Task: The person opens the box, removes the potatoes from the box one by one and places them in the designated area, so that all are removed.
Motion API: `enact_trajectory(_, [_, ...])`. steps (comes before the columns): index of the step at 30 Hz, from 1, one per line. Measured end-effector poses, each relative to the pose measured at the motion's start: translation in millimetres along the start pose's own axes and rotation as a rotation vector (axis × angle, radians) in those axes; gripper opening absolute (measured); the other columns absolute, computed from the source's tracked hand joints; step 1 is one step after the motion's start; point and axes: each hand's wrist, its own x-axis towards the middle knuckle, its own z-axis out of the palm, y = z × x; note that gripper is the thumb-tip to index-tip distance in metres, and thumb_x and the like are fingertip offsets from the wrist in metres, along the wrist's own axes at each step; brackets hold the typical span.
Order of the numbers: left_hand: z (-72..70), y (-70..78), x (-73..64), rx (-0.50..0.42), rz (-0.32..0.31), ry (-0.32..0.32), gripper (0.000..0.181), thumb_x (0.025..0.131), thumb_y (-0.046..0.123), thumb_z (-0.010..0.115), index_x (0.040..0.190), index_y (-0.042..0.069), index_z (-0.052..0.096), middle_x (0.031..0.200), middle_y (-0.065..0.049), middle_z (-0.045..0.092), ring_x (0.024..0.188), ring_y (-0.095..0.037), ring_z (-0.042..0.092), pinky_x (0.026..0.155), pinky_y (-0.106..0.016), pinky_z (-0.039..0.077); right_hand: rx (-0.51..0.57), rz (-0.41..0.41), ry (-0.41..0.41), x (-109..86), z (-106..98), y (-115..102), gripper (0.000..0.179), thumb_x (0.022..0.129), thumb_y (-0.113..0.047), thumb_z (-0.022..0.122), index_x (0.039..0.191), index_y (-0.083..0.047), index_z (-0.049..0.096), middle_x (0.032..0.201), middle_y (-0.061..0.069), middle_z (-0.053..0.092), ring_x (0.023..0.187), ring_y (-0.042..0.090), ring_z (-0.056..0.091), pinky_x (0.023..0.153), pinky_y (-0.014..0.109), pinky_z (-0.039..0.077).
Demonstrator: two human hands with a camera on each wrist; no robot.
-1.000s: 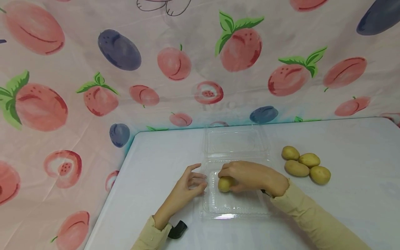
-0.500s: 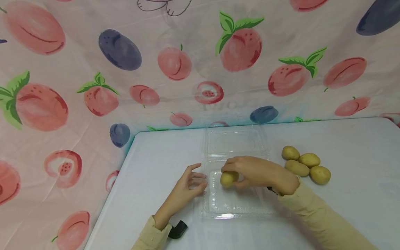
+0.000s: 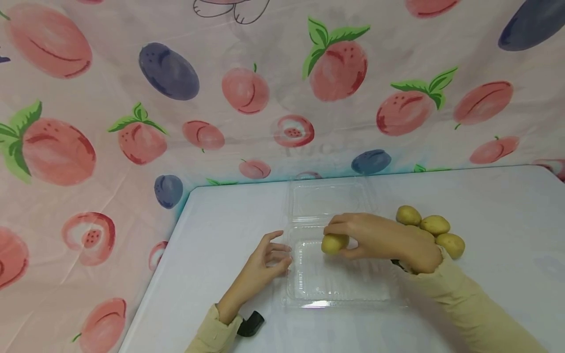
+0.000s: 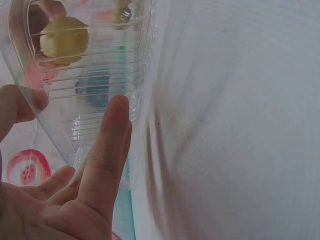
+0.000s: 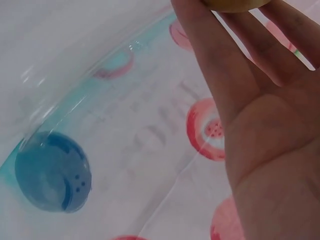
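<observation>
A yellow potato is gripped in my right hand above the base of a clear plastic clamshell box. Fingertips and thumb hold it from the sides, and only the lower part of this potato enters the right wrist view. My left hand stays at the box's left side with fingers loosely extended. From the left wrist, its long fingers lie along the ribbed outer wall, while the thumb is near the rim. The potato shows through the plastic.
Several more potatoes lie grouped to the right of the box, one partly covered by my right hand. The box's lid lies open toward the back. Behind the white table hangs a fruit-print cloth.
My right hand has lifted the potato slightly and carried it right and toward the back, away from the box's left side. The left hand has held its place.
</observation>
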Motion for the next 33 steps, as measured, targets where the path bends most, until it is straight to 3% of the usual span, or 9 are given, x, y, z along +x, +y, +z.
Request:
enact_trajectory(19, [0.0, -0.4, 0.3, -0.003, -0.002, 0.002, 0.07, 0.095, 0.014, 0.068, 0.153, 0.012, 0.029, 0.129, -0.018, 0.057, 0.114, -0.03, 0.062, 0.08, -0.028, 0.061, -0.051, 0.032, 0.085, -24.3, -5, 13, 0.034, 0.082, -0.014, 0.077, 0.114, -0.013, 0.067, 0.114, -0.002, 0.066, 0.104, 0.016, 0.063, 0.088, 0.037, 0.057])
enact_trajectory(33, [0.5, 2.4, -0.8, -0.009, -0.005, 0.006, 0.068, 0.095, 0.014, 0.068, 0.151, 0.01, 0.031, 0.13, -0.02, 0.057, 0.114, -0.032, 0.062, 0.08, -0.027, 0.061, -0.064, 0.084, 0.092, -37.4, -10, 18, 0.037, 0.081, -0.014, 0.078, 0.116, -0.014, 0.068, 0.115, -0.003, 0.065, 0.106, 0.017, 0.064, 0.086, 0.038, 0.057])
